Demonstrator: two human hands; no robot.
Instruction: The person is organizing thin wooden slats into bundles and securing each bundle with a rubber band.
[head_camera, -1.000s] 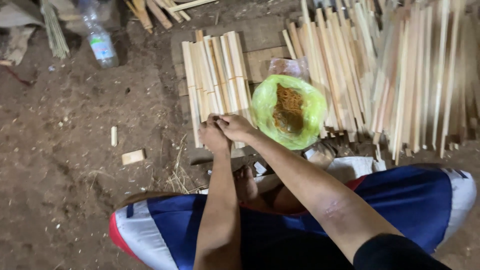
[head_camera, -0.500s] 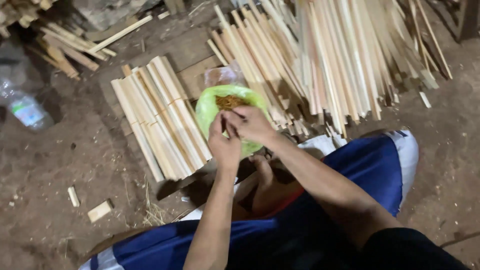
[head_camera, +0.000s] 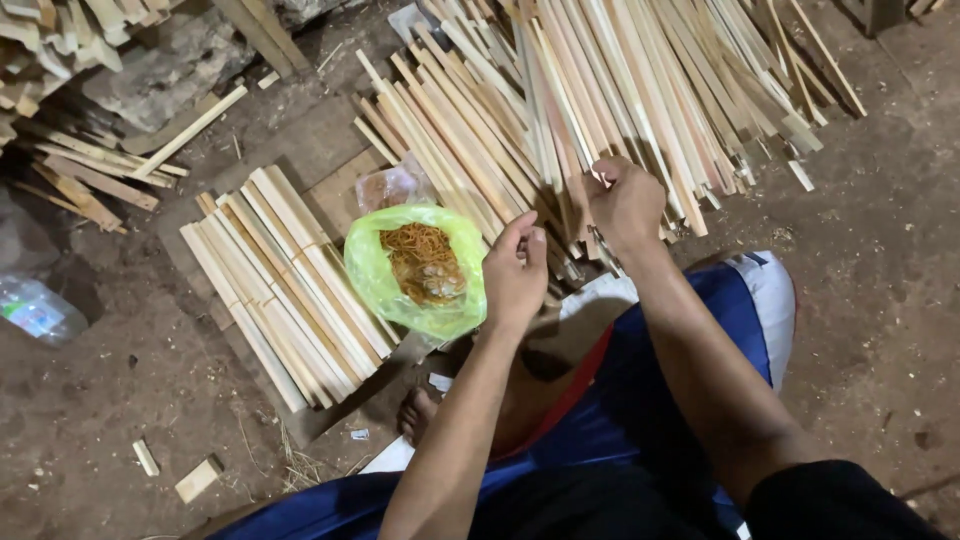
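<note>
My left hand (head_camera: 515, 275) hovers by the right edge of a green plastic bag (head_camera: 375, 275) that holds a tangle of orange rubber bands (head_camera: 422, 262). Its fingertips are pinched together; I see nothing between them. My right hand (head_camera: 625, 205) is further right, closed around the near ends of a few thin wooden sticks (head_camera: 560, 120) in the big loose pile. A flat stack of pale wooden slats (head_camera: 275, 280) lies left of the bag. My legs in blue shorts (head_camera: 690, 350) fill the bottom of the view.
Bare dirt floor all around. More wood offcuts (head_camera: 70, 170) and a stone block (head_camera: 165, 70) lie at the top left. A clear plastic bottle (head_camera: 35, 310) lies at the left edge. Small wood chips (head_camera: 198, 478) sit at the lower left. My bare foot (head_camera: 415, 415) shows below the bag.
Both hands have left the slat stack and the bag. My right hand has moved right onto the stick pile and closed on sticks; my left hand has drawn back beside the bag.
</note>
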